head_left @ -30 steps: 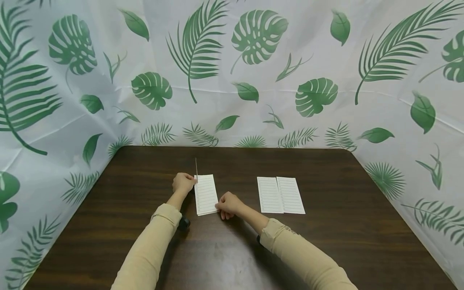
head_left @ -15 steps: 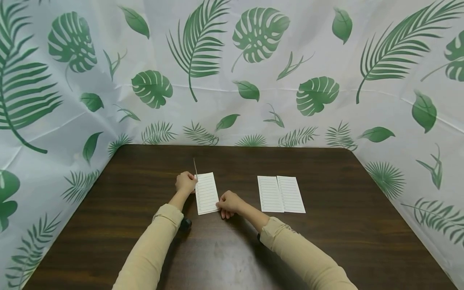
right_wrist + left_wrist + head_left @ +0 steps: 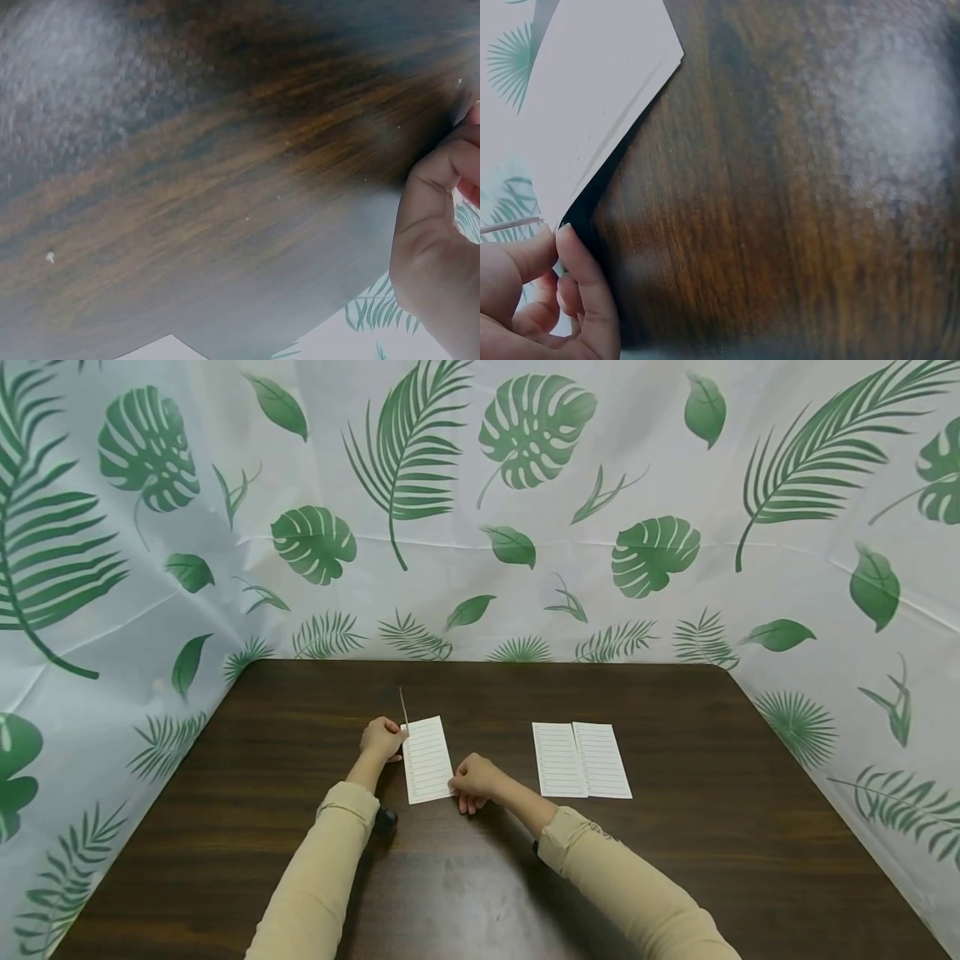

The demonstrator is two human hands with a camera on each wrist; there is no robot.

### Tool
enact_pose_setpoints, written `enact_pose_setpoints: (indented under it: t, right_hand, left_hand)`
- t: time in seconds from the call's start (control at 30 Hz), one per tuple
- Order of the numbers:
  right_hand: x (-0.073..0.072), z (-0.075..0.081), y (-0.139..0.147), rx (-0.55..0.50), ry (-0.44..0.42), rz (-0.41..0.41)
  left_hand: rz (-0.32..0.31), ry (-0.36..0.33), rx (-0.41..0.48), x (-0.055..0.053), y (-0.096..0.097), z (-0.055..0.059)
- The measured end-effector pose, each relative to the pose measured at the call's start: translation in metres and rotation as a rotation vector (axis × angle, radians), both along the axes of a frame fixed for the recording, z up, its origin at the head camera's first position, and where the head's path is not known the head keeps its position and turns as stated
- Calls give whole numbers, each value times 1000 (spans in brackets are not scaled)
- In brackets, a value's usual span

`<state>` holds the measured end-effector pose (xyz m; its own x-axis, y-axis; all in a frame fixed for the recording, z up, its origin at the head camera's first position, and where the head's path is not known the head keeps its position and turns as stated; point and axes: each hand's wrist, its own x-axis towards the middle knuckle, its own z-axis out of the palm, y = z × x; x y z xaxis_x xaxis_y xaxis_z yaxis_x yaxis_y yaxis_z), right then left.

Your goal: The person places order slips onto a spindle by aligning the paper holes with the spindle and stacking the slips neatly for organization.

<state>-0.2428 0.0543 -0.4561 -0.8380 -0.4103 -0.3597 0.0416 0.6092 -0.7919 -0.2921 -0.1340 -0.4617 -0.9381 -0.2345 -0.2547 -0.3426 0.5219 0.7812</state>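
In the head view, lined white paper sheets (image 3: 427,760) lie in a small stack left of the table's middle, slightly tilted. My left hand (image 3: 382,739) pinches their upper left edge between thumb and forefinger. A thin, pale, stick-like strip (image 3: 403,706) points away from those fingertips; the left wrist view shows the strip (image 3: 510,224) by the thumb of the left hand (image 3: 551,292). There the stack's edge (image 3: 622,112) stands a little off the table. My right hand (image 3: 476,781) pinches the lower right corner; in the right wrist view the right hand (image 3: 439,225) hides most of that contact.
Two more lined sheets lie side by side to the right, a left one (image 3: 558,760) and a right one (image 3: 602,760), nearly touching. All rest on a dark wooden table (image 3: 712,860). A white curtain with green leaves (image 3: 480,593) surrounds its back and sides.
The stack has turned slightly, and the lower sheet's edge that showed at its bottom is now nearly in line with the top one. The strip leans a little further left. Both hands keep their grip.
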Motion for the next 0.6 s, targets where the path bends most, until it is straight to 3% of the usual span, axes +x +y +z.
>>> enact_pose_setpoints:
  t: [0.07, 0.13, 0.2, 0.3, 0.37, 0.43, 0.5, 0.6]
  right_hand:
    - [0, 1, 0, -3, -15, -3]
    - [0, 1, 1, -4, -22, -2]
    - [0, 1, 1, -2, -25, 4]
    - [1, 1, 1, -1, -28, 10]
    - [1, 2, 1, 3, -28, 12]
    - [1, 3, 1, 11, -29, 11]
    - [2, 4, 2, 23, -29, 12]
    - [2, 6, 3, 34, -40, 24]
  left_hand:
    - [3, -6, 10, -4, -1, -4]
    - [-9, 3, 27, -11, -6, -16]
    - [-15, 53, 45, -31, -15, -48]
    - [-48, 61, 68, -62, -30, -96]
    - [-33, 65, 74, -82, -37, -126]
    - [-19, 27, 80, -91, -40, -137]
    - [5, 34, 81, -98, -41, -147]
    - [21, 14, 89, -101, -42, -148]
